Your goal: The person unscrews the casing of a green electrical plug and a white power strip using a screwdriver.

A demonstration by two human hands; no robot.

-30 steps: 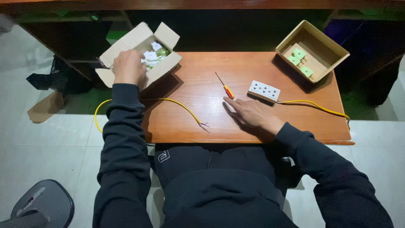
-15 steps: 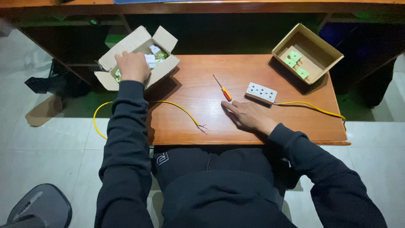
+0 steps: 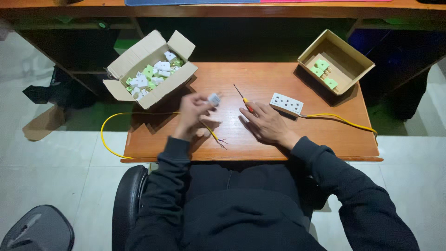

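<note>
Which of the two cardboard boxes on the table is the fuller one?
The cardboard box at the table's far left corner, heaped with white and green plugs. The box at the far right corner holds only a few green plugs on a mostly bare bottom.

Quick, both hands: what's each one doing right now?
Left hand: closed on a small white plug.
Right hand: open, flat on the table, holding nothing.

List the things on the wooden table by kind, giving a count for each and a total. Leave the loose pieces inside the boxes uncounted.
Cardboard boxes: 2, the left box and the right box
Yellow cables: 2, the left cable and the right cable
White socket strip: 1
Screwdriver: 1
White plug, held in the left hand: 1
Total: 7
</note>
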